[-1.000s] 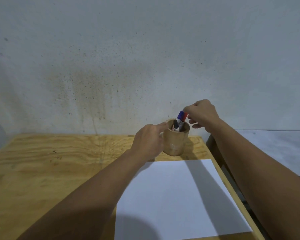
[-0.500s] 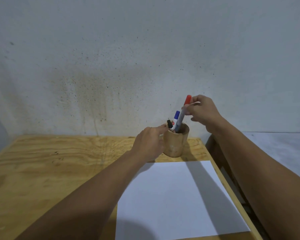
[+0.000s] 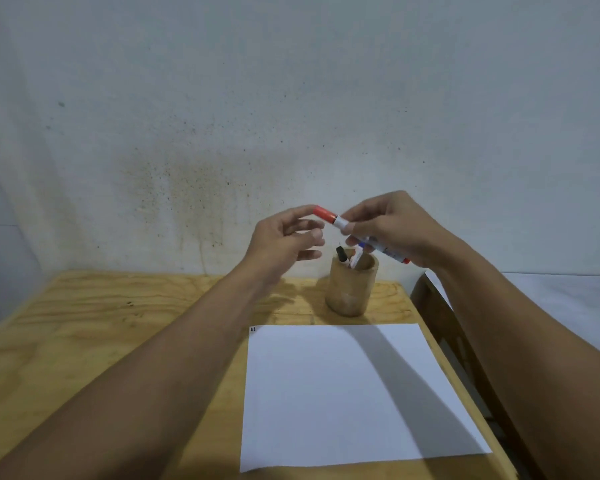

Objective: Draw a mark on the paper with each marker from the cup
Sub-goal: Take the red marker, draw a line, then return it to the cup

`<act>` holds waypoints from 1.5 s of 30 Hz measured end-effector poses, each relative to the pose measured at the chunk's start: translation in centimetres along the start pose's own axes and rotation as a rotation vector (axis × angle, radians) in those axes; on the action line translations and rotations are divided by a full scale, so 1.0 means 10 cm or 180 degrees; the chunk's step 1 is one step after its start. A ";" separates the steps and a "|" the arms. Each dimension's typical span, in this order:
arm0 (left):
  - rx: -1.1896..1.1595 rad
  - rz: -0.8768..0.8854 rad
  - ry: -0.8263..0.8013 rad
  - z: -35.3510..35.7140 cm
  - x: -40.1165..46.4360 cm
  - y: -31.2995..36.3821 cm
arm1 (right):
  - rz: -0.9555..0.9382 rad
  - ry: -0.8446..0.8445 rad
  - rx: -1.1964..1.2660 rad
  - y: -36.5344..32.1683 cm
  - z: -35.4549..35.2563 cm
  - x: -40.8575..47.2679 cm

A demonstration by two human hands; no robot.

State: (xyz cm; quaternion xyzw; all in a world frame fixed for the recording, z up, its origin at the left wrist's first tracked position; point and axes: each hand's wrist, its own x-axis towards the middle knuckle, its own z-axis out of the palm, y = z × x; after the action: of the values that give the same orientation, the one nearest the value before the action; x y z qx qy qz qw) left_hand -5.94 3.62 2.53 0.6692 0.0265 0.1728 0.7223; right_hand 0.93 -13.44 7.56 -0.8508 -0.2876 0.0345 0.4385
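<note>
My right hand (image 3: 392, 226) grips a red-capped marker (image 3: 340, 222) by its white barrel, held almost level above the cup. My left hand (image 3: 284, 237) is beside it, fingers spread, with the fingertips at the red cap. Below them stands a round wooden cup (image 3: 351, 284) holding a black marker (image 3: 342, 254) and a blue marker (image 3: 357, 255). A white sheet of paper (image 3: 343, 393) lies on the table in front of the cup, with a tiny black mark at its far left corner.
The plywood table (image 3: 101, 327) runs left and toward me; its right edge passes just right of the paper. A stained wall stands close behind the cup. A pale surface (image 3: 568, 306) lies to the right, past a gap.
My right hand has lifted the red marker fully out of the cup and tipped it level. My left hand has let go of the cup and risen to the marker's cap.
</note>
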 end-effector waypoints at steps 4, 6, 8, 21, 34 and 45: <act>-0.0144 0.0097 -0.0182 -0.12 -0.07 0.03 | 0.0054 -0.0410 -0.0008 -0.03 0.10 -0.06; -0.0084 0.0168 -0.0090 -0.16 -0.10 0.00 | 0.0030 -0.0484 0.0050 -0.04 0.17 -0.09; 0.0031 0.0185 0.0091 -0.20 -0.12 -0.03 | -0.0115 -0.0373 0.0006 -0.03 0.27 -0.12; 0.3248 -0.0338 0.0581 -1.10 -0.25 -0.74 | 0.0487 -0.0560 0.1969 0.22 0.80 -0.29; 0.2946 -0.0132 0.0943 -1.19 -0.42 -1.08 | 0.0720 -0.0012 0.2599 0.51 1.56 -0.20; 0.3364 0.1023 -0.0040 -1.04 -0.82 -1.17 | 0.0782 0.0198 0.2726 0.55 1.91 -0.25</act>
State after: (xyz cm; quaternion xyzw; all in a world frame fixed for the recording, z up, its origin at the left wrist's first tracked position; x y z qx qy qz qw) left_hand -13.96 10.72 -11.51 0.9373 0.0029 0.2400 0.2527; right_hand -4.58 -3.38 -8.88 -0.6209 -0.1309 0.1767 0.7524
